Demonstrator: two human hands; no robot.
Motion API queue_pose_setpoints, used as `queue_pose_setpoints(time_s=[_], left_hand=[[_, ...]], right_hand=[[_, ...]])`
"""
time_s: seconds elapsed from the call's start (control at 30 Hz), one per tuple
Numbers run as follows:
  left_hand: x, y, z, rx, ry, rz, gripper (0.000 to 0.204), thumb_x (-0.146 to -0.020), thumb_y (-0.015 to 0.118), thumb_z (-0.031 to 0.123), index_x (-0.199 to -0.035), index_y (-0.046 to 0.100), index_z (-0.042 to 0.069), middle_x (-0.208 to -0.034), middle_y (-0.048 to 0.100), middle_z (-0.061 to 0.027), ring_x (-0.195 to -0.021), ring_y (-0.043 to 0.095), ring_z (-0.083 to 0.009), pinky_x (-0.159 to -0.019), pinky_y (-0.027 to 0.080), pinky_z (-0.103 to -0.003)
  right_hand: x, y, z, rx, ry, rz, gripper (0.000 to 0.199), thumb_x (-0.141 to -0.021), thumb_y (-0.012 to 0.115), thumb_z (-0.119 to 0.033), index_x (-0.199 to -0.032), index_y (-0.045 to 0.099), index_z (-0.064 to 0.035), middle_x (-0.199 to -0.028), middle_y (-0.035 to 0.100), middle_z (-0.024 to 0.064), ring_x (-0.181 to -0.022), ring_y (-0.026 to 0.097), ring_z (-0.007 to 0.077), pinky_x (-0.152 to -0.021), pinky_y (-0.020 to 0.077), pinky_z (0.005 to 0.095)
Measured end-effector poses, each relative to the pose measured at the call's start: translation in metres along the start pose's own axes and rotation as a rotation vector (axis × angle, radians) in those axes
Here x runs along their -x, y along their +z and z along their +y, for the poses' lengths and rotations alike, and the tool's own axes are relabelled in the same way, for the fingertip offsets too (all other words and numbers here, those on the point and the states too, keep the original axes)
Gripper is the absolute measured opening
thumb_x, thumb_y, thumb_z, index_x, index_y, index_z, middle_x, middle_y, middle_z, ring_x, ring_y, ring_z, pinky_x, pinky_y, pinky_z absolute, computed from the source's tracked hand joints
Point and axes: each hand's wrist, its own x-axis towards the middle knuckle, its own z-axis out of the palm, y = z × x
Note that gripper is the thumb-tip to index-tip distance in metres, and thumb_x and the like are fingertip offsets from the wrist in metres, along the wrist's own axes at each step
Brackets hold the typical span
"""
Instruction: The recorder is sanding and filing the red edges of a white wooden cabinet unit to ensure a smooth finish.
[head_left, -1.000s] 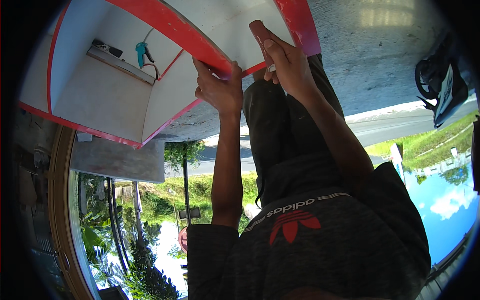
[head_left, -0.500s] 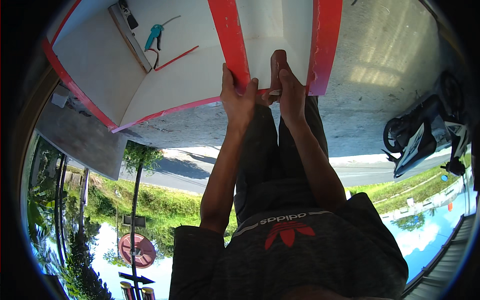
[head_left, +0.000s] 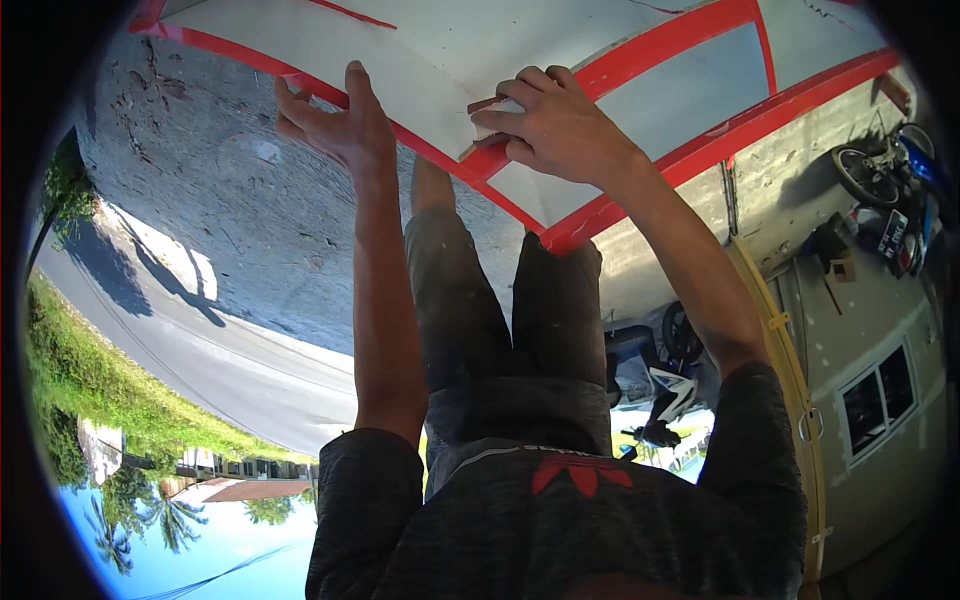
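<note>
A large open cabinet with white inner panels [head_left: 430, 60] and red-painted edges [head_left: 675, 150] fills the top of the view. My left hand [head_left: 345, 125] is at its front red edge on the left, fingers spread apart, thumb reaching over the inner side. Whether it presses on the edge I cannot tell. My right hand [head_left: 560, 120] is closed around a folded brown sheet [head_left: 484, 108] with a pale inner side, which looks like sandpaper. It sits at the near end of a red divider, where that meets the front edge. My palm hides part of the sheet.
A thin red strip [head_left: 352, 13] lies inside the cabinet. Rough concrete ground [head_left: 220, 180] stretches beneath and beside it, with a road [head_left: 130, 300] behind me. Parked motorbikes [head_left: 890, 205] stand to the right, near a wall with a window [head_left: 880, 400].
The view has swung along the cabinet. My left hand has left the red divider for the front edge. My right hand, with the brown sheet, has moved from inside a compartment to a divider end.
</note>
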Motion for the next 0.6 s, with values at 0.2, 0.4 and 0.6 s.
queue_pose_setpoints(time_s=[0.2, 0.4, 0.6], left_hand=[[-0.046, 0.053, -0.040, -0.227, 0.418, 0.809, 0.050, -0.098, 0.066, 0.037, -0.126, 0.058, -0.003, -0.117, 0.066, -0.0241, -0.110, 0.063, -0.0378, -0.096, 0.048, -0.048], [-0.037, 0.048, -0.019, -0.039, -0.082, 0.341, 0.066, -0.090, 0.069, 0.025, -0.144, 0.044, -0.003, -0.134, 0.056, -0.0320, -0.125, 0.055, -0.0492, -0.106, 0.044, -0.054], [-0.031, 0.050, -0.008, 0.101, -0.127, 0.326, 0.061, -0.089, 0.064, 0.020, -0.144, 0.044, 0.000, -0.129, 0.057, -0.0326, -0.116, 0.058, -0.0507, -0.100, 0.048, -0.055]], right_hand=[[-0.009, -0.014, 0.006, 0.176, -0.150, -0.208, 0.037, -0.093, 0.061, -0.021, -0.130, 0.070, -0.0236, -0.130, 0.064, 0.0120, -0.120, 0.057, 0.0324, -0.106, 0.0483, 0.0481], [-0.036, -0.016, -0.042, 0.098, 0.113, -0.305, 0.032, -0.097, 0.062, -0.027, -0.124, 0.069, -0.0136, -0.118, 0.064, 0.0221, -0.105, 0.067, 0.0311, -0.088, 0.0588, 0.0453], [-0.015, 0.001, -0.054, 0.128, 0.042, -0.182, 0.033, -0.096, 0.064, -0.027, -0.123, 0.067, -0.0077, -0.102, 0.062, 0.0234, -0.090, 0.067, 0.0393, -0.076, 0.0596, 0.0463]])
